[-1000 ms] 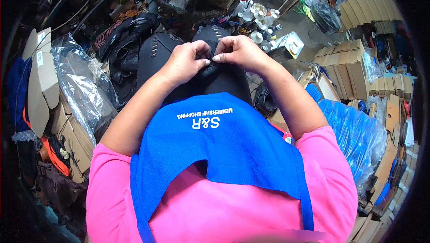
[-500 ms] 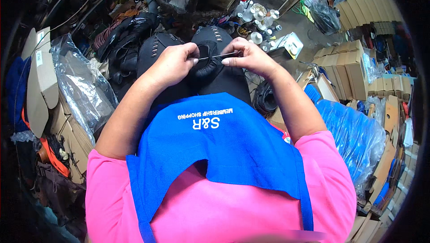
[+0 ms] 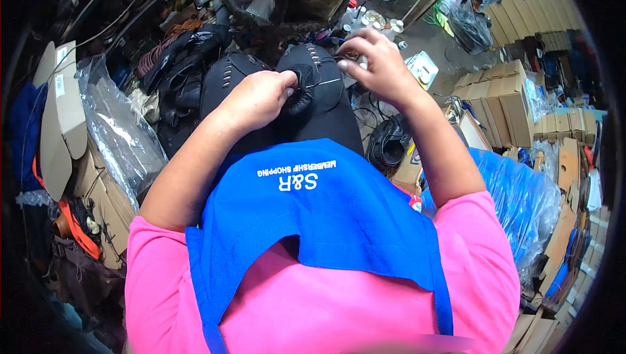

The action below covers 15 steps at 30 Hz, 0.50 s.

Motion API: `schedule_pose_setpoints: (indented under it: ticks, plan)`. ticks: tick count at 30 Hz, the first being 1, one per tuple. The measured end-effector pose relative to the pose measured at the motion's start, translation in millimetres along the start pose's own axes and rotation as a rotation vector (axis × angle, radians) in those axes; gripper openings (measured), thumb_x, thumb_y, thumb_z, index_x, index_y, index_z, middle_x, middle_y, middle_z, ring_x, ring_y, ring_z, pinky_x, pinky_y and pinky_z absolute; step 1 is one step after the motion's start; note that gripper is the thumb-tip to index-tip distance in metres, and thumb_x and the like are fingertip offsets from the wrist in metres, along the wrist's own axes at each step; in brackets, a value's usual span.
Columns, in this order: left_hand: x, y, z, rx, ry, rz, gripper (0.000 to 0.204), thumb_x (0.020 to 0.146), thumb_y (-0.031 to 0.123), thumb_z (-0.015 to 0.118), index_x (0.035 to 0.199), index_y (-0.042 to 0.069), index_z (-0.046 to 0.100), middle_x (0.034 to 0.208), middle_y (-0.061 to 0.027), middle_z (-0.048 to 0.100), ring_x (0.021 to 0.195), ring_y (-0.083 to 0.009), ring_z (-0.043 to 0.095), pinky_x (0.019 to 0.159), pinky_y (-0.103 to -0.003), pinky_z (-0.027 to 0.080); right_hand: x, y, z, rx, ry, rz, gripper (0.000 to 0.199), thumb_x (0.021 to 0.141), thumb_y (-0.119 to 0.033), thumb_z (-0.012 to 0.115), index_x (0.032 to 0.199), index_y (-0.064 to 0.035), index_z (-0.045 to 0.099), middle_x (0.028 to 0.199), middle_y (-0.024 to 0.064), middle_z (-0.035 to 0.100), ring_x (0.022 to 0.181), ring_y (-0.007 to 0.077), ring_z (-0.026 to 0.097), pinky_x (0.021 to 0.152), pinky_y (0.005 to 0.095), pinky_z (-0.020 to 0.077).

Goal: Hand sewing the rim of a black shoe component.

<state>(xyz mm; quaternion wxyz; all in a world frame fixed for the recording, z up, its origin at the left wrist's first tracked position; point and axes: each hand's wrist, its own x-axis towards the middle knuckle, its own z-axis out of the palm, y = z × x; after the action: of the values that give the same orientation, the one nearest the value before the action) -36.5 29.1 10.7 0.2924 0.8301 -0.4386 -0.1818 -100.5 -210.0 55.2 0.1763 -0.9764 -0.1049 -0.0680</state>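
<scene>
With a rounded, soft black piece (image 3: pixel 301 98) pinched by the left hand (image 3: pixel 261 100), the right hand (image 3: pixel 378 67) half-spread, seemingly empty, a thin pale strand (image 3: pixel 323 83) could be snagged by twisting.

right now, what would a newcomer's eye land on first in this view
Likely the bright blue apron over the pink shirt, filling the lower middle. Just above, the left hand pinches a black piece on the lap, the right hand apart from it. Plastic-wrapped blue goods shine at the right.
</scene>
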Motion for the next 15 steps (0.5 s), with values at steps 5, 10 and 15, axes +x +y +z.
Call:
schedule_pose_setpoints:
  ticks: [5,10,15]
  plan:
    - [-3,-4,4,0.056,0.033,0.054,0.012,0.083,0.009,0.052,0.093,0.002,0.054,0.083,-0.0205,0.059,0.086,-0.0384,0.058,0.075,-0.045,0.045,6,-37,14,-0.38,-0.313,-0.329,0.01,0.08,-0.018,0.056,0.089,-0.0168,0.06,0.083,0.0011,0.063,0.09,0.0209,0.059,0.08,0.0368,0.0385]
    - [-15,-14,-1,0.118,0.087,0.156,0.011,0.079,0.005,0.051,0.09,0.004,0.053,0.082,-0.017,0.06,0.085,-0.0365,0.058,0.074,-0.045,0.045,11,-28,23,-0.244,-0.315,-0.362,0.017,0.08,-0.013,0.053,0.094,-0.0196,0.059,0.077,0.0036,0.062,0.088,0.0215,0.059,0.08,0.0365,0.0387]
    - [-67,-47,-23,0.386,0.231,0.082,0.012,0.076,0.006,0.053,0.088,0.005,0.055,0.082,-0.0122,0.063,0.083,-0.0326,0.06,0.07,-0.043,0.047,-10,15,16,-0.21,-0.364,-0.221,0.011,0.081,-0.013,0.056,0.091,-0.0162,0.058,0.074,0.0086,0.059,0.086,0.0274,0.059,0.079,0.0397,0.0405]
